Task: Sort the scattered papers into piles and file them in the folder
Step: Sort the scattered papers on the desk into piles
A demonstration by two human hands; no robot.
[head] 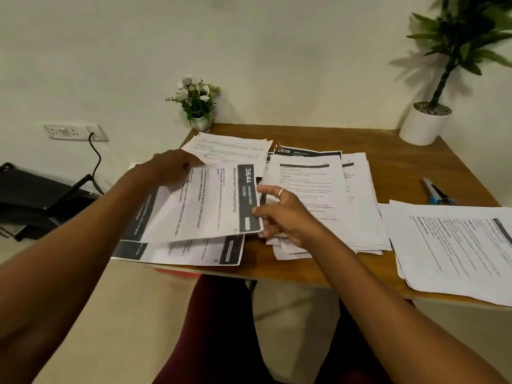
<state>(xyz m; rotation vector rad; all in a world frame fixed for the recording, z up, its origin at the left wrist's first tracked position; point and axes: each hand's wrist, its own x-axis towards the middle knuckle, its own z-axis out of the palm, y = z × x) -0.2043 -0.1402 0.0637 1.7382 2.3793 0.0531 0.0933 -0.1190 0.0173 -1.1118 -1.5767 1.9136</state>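
Observation:
A printed sheet (210,200) with a dark header band reading 3644 is held above the table's left part. My left hand (171,169) grips its far edge. My right hand (279,212) pinches its near right corner at the dark band. Under it lies a pile of similar dark-banded sheets (188,252) that overhangs the table's front edge. A middle pile (318,195) of text pages sits right of my right hand. Another pile (227,148) lies at the back, and a fourth pile (454,245) at the right front. A red edge (177,273), perhaps the folder, peeks out under the left pile.
The wooden table (415,167) carries a small flower pot (199,106) at the back left, a large potted plant (426,120) at the back right and a blue-tipped marker (437,191) on the right. A black object (36,195) and a wall socket (74,132) with a cable are left of the table.

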